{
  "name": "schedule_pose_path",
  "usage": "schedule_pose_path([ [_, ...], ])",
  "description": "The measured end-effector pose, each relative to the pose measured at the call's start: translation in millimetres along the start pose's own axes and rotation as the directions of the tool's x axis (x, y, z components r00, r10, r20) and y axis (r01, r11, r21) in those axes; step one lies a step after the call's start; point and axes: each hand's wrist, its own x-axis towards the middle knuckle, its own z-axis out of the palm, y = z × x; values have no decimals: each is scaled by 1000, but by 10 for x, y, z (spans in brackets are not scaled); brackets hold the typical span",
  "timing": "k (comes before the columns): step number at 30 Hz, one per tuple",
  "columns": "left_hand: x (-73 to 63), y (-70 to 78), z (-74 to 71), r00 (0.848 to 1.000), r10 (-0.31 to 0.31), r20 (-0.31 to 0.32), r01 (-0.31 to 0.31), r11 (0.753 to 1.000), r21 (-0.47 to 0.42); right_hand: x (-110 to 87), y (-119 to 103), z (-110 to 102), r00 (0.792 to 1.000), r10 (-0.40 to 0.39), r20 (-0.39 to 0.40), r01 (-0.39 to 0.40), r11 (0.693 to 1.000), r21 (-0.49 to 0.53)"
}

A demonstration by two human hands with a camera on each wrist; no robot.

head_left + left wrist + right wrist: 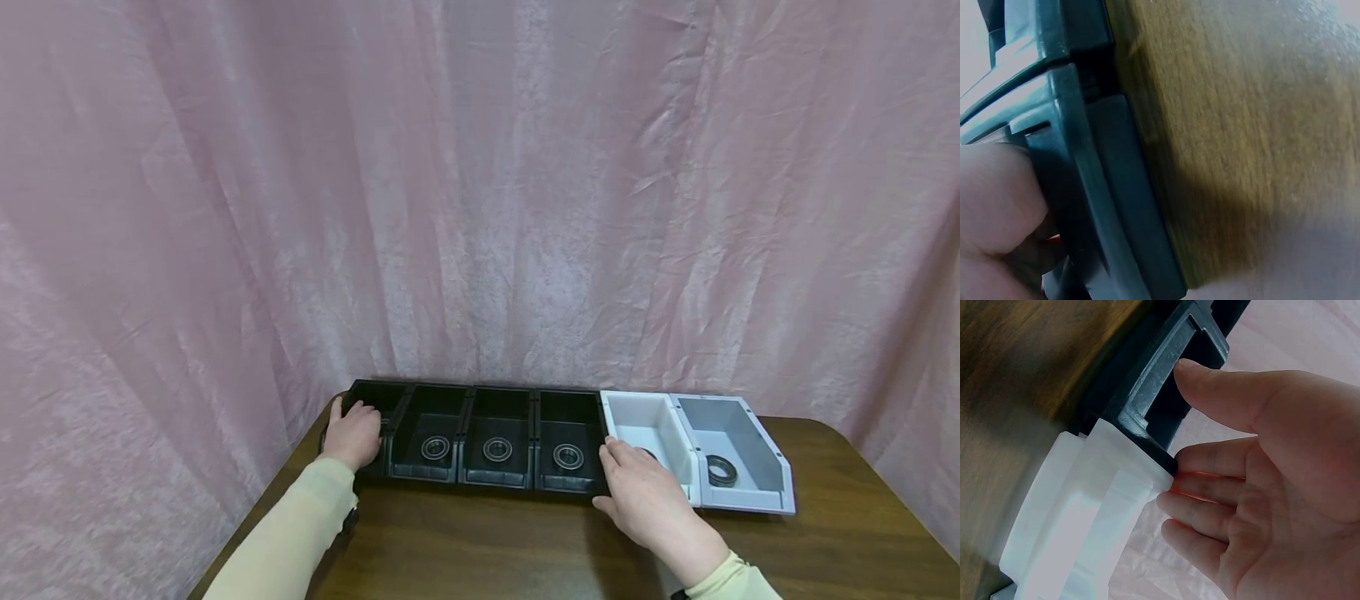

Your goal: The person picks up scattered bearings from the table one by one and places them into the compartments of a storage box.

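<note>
My left hand (352, 433) lies over the leftmost black bin (390, 396), at its left wall. In the left wrist view part of this hand shows inside the bin's front lip (1104, 187); the fingertips are hidden. With fingers nearly straight, my right hand (648, 500) reaches to where the last black bin (570, 408) meets the white bin (641, 408). Its fingertips (1175, 459) touch the rim at that join, or lie very near it, and the palm holds nothing. Ring-shaped metal bearings (497, 450) lie in the bins; the right hand partly covers the white bin's one.
The bins stand side by side along the back of a brown wooden table (465, 542). A light grey bin (750, 496) at the right end holds a darker bearing (722, 472). A pink curtain (480, 183) hangs directly behind the row.
</note>
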Motion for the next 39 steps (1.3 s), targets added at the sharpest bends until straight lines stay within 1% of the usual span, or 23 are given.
schedule_pose_path([
  [6, -18, -13, 71, 1000, 15, 8, -15, 1000, 18, -21, -9, -3, 1000, -4, 8, 4, 1000, 3],
  [14, -10, -24, 123, 1000, 21, 8, -21, 999, 36, -52, 0, 3, 999, -23, -26, 23, 1000, -2],
  [17, -8, -41, 150, 1000, 22, 19, -23, 999, 31, -56, 10, 7, 999, -27, -27, 27, 1000, -2],
  [19, -13, -46, 135, 999, 18, 32, -19, 1000, 17, -55, 20, 7, 999, -28, -15, 28, 1000, 5],
  [21, -32, -25, 73, 999, 9, 45, -9, 1000, -9, -51, 36, 6, 1000, -25, 13, 25, 999, 21],
  [23, -61, 11, -21, 998, 1, 56, 1, 999, -37, -48, 58, -3, 999, -18, 46, 15, 999, 46],
  [25, -96, 49, -122, 999, -5, 41, 7, 998, -58, -45, 89, -14, 998, -12, 70, 7, 997, 70],
  [27, -138, 89, -228, 1000, -8, -2, 8, 998, -60, -39, 130, -19, 997, -12, 71, 7, 997, 81],
  [29, -183, 123, -315, 997, -11, -74, 7, 998, -55, -40, 157, -20, 998, -20, 57, 15, 996, 83],
  [31, -234, 167, -389, 987, -13, -161, 4, 999, -54, -52, 177, -14, 999, -29, 32, 26, 996, 81],
  [33, -289, 233, -455, 968, -1, -250, -13, 998, -55, -76, 189, -8, 999, -35, -3, 35, 996, 83],
  [36, -375, 376, -530, 927, 38, -372, -60, 997, -48, -116, 205, -3, 997, -45, -66, 51, 995, 86],
  [39, -480, 569, -603, 888, 91, -451, -115, 993, -25, -145, 224, -17, 992, -46, -114, 54, 996, 73],
])
